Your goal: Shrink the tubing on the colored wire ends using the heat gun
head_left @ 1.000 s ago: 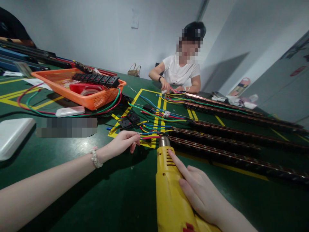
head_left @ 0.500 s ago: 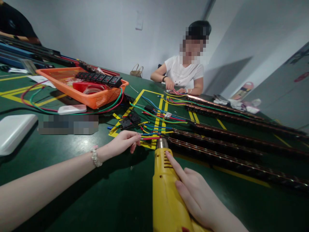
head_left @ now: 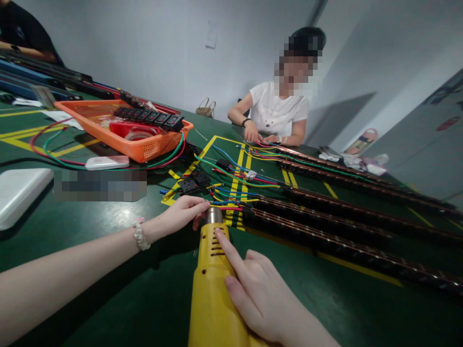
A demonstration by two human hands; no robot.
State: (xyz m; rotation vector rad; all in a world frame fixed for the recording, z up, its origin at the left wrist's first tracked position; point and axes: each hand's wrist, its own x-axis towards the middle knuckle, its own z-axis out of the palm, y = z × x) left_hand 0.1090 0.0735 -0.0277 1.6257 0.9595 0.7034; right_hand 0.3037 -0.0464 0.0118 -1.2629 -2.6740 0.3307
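Observation:
My right hand (head_left: pixel 253 284) is closed round a yellow heat gun (head_left: pixel 213 289), its index finger stretched along the vents. The metal nozzle (head_left: pixel 214 216) points away from me at the wires, close beside my left fingertips. My left hand (head_left: pixel 190 212) pinches the ends of coloured wires (head_left: pixel 231 208), red, blue and yellow among them. Those wires run right into a long dark strip with copper-coloured rails (head_left: pixel 307 231). Just beyond my left hand lie black socket modules (head_left: pixel 194 181) on the green table.
An orange basket (head_left: pixel 144 153) with a row of black sockets (head_left: pixel 152 118) stands at the left. White boxes (head_left: pixel 23 195) lie nearer. Several more rail strips (head_left: pixel 343 205) stretch right. Across the table a person (head_left: pixel 278 111) handles wires; another person's arm shows far left.
The heat gun in my right hand has moved left along the wires, bringing its nozzle next to my left fingers. My left hand keeps its pinch, almost in place.

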